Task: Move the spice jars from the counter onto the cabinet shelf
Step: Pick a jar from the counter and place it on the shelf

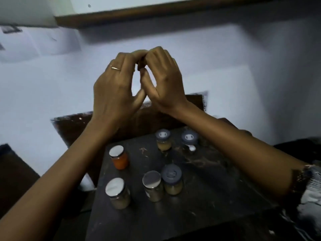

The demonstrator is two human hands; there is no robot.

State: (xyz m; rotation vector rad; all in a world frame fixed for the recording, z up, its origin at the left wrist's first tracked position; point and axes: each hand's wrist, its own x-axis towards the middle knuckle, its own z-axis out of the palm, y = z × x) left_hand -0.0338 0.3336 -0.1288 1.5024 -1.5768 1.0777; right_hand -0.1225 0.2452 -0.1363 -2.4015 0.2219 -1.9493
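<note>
As fingertips (139, 53) meet, fingers curled.

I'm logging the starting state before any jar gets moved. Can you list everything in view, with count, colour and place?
Glass spice jars, silver lids: three; orange contents at left, pale contents front left and front centre.
Glass spice jars, grey-blue lids: three; one front centre, two at the back.
Dark scuffed counter: one, under the jars.
Brown-edged shelf: one, top.
Pale wall: behind.
Gold ring: one, on left hand.
Hands: left hand, right hand, raised, fingertips meeting, no jar held.
</note>
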